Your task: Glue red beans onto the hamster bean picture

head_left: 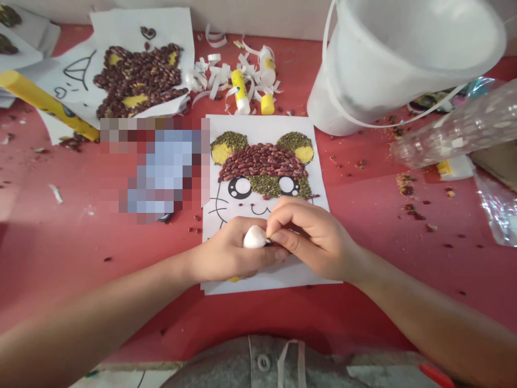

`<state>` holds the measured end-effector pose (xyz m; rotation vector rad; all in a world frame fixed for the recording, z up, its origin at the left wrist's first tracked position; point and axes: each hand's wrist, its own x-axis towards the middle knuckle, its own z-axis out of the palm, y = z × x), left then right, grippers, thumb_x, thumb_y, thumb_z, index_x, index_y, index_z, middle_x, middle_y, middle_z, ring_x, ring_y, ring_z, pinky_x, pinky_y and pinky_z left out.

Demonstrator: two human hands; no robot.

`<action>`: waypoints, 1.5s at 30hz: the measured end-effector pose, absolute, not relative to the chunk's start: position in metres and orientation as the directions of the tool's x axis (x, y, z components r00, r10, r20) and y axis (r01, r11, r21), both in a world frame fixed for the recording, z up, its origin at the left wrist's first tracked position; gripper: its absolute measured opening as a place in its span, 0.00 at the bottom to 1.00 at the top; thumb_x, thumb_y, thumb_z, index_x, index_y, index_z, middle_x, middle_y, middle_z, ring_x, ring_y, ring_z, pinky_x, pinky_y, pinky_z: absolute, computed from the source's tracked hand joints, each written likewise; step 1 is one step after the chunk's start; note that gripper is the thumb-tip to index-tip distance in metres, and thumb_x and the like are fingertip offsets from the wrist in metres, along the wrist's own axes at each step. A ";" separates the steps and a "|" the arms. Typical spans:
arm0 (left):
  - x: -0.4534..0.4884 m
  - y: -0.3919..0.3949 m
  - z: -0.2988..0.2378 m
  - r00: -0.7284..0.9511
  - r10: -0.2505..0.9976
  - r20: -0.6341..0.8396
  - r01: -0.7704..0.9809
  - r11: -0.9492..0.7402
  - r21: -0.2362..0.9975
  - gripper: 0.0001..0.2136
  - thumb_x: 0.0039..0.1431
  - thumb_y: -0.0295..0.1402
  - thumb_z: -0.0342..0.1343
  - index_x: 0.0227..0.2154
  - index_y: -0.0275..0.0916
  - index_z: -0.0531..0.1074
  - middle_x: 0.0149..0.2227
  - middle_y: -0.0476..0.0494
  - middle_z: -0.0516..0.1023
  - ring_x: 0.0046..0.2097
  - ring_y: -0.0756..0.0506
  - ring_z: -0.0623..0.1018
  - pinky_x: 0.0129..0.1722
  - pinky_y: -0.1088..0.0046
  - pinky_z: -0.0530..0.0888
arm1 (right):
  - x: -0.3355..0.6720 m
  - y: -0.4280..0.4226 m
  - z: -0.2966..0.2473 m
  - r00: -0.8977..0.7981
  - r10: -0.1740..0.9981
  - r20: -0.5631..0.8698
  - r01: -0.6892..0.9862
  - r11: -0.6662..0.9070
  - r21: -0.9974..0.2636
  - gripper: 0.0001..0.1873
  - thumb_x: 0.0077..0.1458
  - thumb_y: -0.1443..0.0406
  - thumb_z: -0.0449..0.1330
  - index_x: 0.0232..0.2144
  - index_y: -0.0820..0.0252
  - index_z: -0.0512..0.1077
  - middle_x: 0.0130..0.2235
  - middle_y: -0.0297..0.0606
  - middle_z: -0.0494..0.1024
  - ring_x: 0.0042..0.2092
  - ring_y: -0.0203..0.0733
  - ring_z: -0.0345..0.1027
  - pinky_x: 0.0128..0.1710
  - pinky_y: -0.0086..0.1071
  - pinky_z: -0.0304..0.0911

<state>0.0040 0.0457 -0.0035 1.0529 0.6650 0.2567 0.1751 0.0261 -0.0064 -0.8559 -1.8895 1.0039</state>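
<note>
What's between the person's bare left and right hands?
A small white rounded lump of unclear material, held by the left hand and right hand, shows in the head view.

Dark red beans (262, 161) and green seeds (270, 185) pattern white paper (258, 126).

The red table (60, 226) carries many loose seeds (416, 215). On it also lie a paper sheet (258, 124) with a seed picture, white paper strips (210, 75), glue sticks (240, 91), a white plastic bucket (404, 64), and a clear plastic bottle (456, 124).

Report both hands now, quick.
Left hand: closed, holding a white lump.
Right hand: closed, pinching the same white lump.
</note>
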 end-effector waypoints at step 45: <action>0.004 0.048 -0.001 0.742 0.491 -0.456 0.194 0.493 0.848 0.11 0.50 0.36 0.60 0.22 0.37 0.66 0.13 0.56 0.63 0.14 0.56 0.62 0.12 0.82 0.60 | 0.222 0.049 -0.031 -0.410 0.826 0.387 0.754 0.545 -0.366 0.08 0.53 0.74 0.54 0.32 0.56 0.67 0.32 0.37 0.70 0.36 0.42 0.63 0.38 0.38 0.59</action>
